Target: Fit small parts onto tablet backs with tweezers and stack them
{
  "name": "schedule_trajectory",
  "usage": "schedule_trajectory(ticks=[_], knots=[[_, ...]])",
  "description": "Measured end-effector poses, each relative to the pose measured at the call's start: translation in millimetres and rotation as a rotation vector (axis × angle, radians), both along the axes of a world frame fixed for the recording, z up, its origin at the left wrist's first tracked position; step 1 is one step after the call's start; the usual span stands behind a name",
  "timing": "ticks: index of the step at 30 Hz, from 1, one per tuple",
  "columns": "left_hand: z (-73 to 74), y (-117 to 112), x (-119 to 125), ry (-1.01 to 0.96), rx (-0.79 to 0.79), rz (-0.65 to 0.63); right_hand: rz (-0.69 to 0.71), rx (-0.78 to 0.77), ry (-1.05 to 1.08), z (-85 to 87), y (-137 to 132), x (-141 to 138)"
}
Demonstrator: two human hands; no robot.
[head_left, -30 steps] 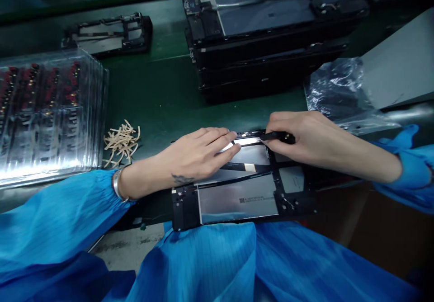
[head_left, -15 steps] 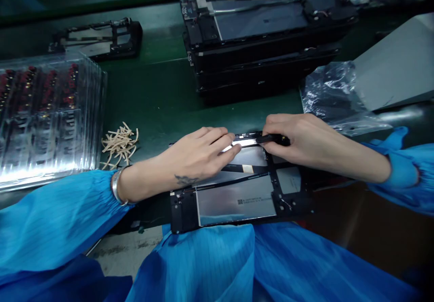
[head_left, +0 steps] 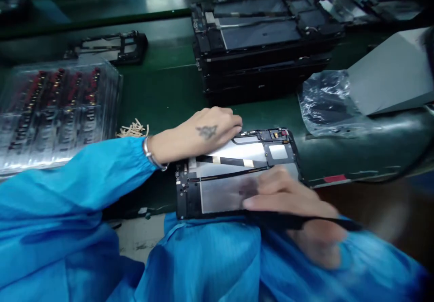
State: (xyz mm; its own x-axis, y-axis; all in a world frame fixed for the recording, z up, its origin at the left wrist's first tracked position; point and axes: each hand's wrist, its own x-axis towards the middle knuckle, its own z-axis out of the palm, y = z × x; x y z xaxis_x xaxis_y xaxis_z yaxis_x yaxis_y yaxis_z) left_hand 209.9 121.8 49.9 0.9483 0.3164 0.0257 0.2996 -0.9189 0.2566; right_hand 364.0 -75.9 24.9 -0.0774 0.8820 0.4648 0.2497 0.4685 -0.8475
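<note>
Tablet chassis (head_left: 220,191) lies lengthwise along the bench's (head_left: 162,94) near edge, left hand (head_left: 200,134) flat on its far-left corner, right hand (head_left: 291,202) clutching a black tool (head_left: 325,222).

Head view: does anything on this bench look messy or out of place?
Only small things: a loose heap of pale strips lies scattered on the green mat beside the clear trays, and a crumpled plastic bag sits at the right. Nothing looks broken.

From the open frame (head_left: 217,193) I see bare green mat (head_left: 162,94) toward eleven o'clock. The stacked frames (head_left: 264,62) block twelve, a crumpled plastic bag (head_left: 325,103) blocks two, and clear trays (head_left: 57,112) crowd nine to ten.
</note>
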Motion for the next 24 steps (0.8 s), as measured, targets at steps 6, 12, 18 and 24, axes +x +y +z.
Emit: schedule_trajectory(ticks=[6,12,18,24], knots=[[6.4,25.1,1.1,0.039,-0.449,0.05,0.007,0.103,0.067,-33.1,1.4,-21.1],[17.9,23.3,-7.9,-0.127,-0.53,0.117,-0.052,0.212,0.063,-36.5,10.3,-17.6],[12.6,28.1,-9.2,-0.143,-0.871,0.193,-0.07,0.357,-0.208,-31.7,12.0,-3.1],[29.9,24.4,-12.9,-0.239,-0.984,0.215,0.076,0.747,-1.083,-17.7,18.2,51.7]])
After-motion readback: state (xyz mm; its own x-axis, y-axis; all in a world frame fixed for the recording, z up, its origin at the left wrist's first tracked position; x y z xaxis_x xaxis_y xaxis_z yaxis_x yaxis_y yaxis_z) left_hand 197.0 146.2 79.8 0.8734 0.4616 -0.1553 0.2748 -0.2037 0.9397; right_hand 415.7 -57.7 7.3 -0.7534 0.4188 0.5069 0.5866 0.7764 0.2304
